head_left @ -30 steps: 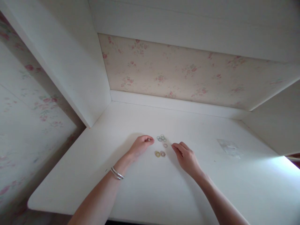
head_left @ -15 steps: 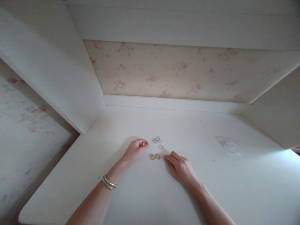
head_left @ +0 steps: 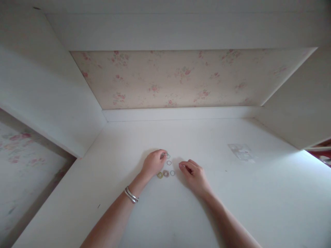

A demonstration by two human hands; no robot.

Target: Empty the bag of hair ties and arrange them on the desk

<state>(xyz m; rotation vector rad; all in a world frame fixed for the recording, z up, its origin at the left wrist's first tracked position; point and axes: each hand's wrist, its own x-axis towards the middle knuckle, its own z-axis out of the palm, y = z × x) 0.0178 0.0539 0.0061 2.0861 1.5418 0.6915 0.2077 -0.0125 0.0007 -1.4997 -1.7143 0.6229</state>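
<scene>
My left hand (head_left: 153,163) is closed, its fingertips down on a cluster of thin greenish rings (head_left: 168,156) and partly covering them. Just below that cluster lies a single brownish ring (head_left: 169,163). Nearer to me, a row holds yellow rings (head_left: 160,175), pinkish-brown rings (head_left: 166,173) and a thin pale ring (head_left: 172,173). To the right of the row, my right hand (head_left: 192,175) rests with thumb and fingers curled together; nothing shows between them. A double silver bangle (head_left: 131,195) circles my left wrist.
A clear plastic bag (head_left: 241,152) lies flat on the white desk (head_left: 181,213), to the right. White panels (head_left: 46,86) and a floral-papered back wall (head_left: 168,79) enclose the desk. A small dark mark (head_left: 98,206) is left of my left forearm.
My left hand has moved onto the greenish rings. My right hand has let go of the pale ring, which now lies at the row's right end. The camera view has shifted.
</scene>
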